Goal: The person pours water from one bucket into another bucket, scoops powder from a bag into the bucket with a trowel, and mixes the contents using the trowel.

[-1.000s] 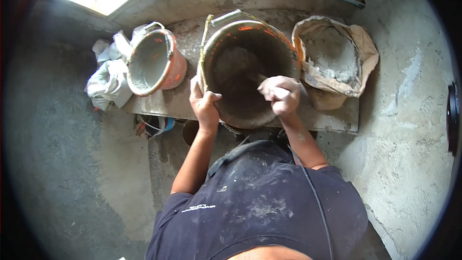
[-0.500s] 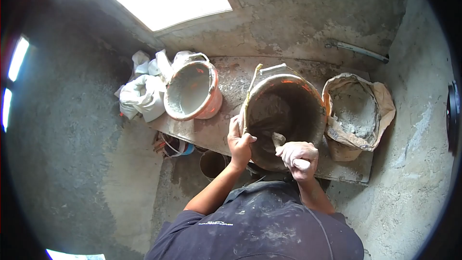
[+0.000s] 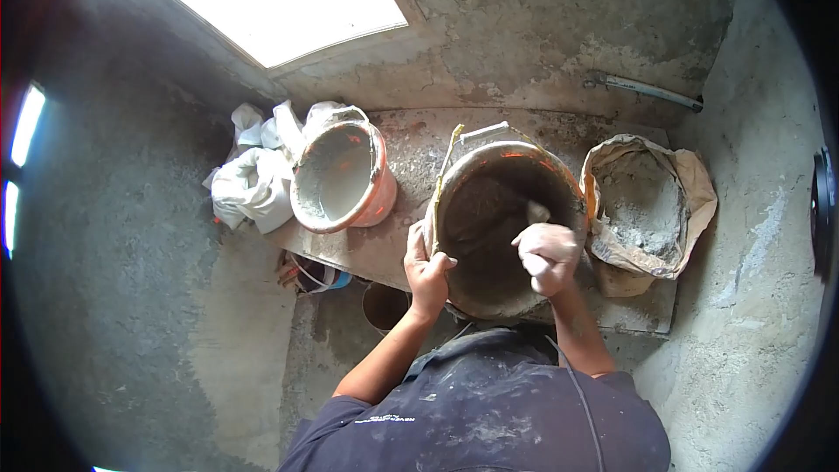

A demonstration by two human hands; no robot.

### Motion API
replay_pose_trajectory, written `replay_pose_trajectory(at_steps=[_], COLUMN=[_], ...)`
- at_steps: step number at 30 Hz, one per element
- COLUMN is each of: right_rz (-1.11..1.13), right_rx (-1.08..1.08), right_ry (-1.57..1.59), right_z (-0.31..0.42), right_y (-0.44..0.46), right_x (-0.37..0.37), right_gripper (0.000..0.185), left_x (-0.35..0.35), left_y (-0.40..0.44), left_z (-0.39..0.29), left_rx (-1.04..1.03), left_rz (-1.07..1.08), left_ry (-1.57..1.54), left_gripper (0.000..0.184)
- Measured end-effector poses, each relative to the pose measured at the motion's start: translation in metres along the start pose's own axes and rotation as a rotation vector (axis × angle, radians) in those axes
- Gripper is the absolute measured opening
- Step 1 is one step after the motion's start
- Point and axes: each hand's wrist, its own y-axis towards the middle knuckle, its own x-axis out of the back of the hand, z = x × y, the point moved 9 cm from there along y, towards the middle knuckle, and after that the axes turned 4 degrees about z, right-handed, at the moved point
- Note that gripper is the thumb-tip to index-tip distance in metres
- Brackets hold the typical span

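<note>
A large bucket (image 3: pixel 468 162) with a dark, mortar-stained inside stands tilted toward me on the board. My left hand (image 3: pixel 427 271) grips its left rim, thumb over the edge. Over the right part of the opening, my right hand (image 3: pixel 549 258), coated in pale dust, is closed round a tool. Only the tool's stubby, mortar-caked end (image 3: pixel 537 212) shows beyond the fist; the rest is hidden. To the right, touching or nearly touching the bucket, is an open paper bag (image 3: pixel 696 201) of grey powder (image 3: pixel 642 201).
An orange bucket (image 3: pixel 382 201) with grey residue and white sacks (image 3: pixel 253 190) stand on the left of the board (image 3: pixel 419 135). Below its front edge are a small bucket (image 3: pixel 319 275) and a dark round container (image 3: pixel 384 306). A pipe (image 3: pixel 651 90) runs along the back wall.
The camera view has shifted, showing more wall and window. My right hand has moved about over the bucket's opening, most recently upward; my left hand has stayed on the rim.
</note>
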Motion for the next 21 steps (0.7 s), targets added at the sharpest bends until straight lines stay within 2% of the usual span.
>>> replay_pose_trajectory(at_steps=[1,2,7,10,11,14,16,17,18,21], right_rz=[0.074,0.129,0.032,0.023,-0.011,-0.333,-0.369,-0.34,-0.278,-0.098], right_rx=[-0.068,0.007,-0.231,-0.223,-0.284,-0.387,-0.336,-0.237,-0.126,-0.021], right_ry=[0.051,-0.047,0.465,0.419,0.408,0.428,0.384,0.269,0.246,0.143], right_z=[-0.013,-0.005,0.013,0.017,-0.003,-0.038,-0.038,-0.025,-0.014,0.0], right_y=[-0.012,-0.021,-0.022,-0.01,-0.016,-0.026,-0.017,-0.007,0.003,0.017], right_x=[-0.012,-0.026,-0.05,-0.047,-0.042,0.012,0.04,0.047,0.049,0.03], right_gripper=[0.014,0.016,0.016,0.018,0.02,0.023,0.02,0.018,0.017,0.016], left_x=[0.0,0.0,-0.004,-0.009,-0.008,-0.004,-0.005,-0.005,-0.006,-0.009], left_y=[-0.002,-0.002,-0.003,-0.005,-0.006,-0.008,-0.007,-0.007,-0.006,-0.006], left_z=[0.001,0.001,-0.005,-0.007,-0.01,0.001,-0.005,-0.005,-0.004,-0.006], left_rx=[-0.006,-0.029,-0.052,-0.06,-0.072,0.044,-0.022,-0.046,-0.062,-0.082], left_rz=[0.0,-0.003,-0.024,-0.017,-0.013,-0.052,-0.041,-0.033,-0.025,-0.017], left_ry=[-0.005,0.008,0.039,0.055,0.058,0.037,0.004,0.002,0.001,0.036], left_gripper=[0.07,0.069,0.064,0.064,0.064,0.063,0.064,0.061,0.058,0.061])
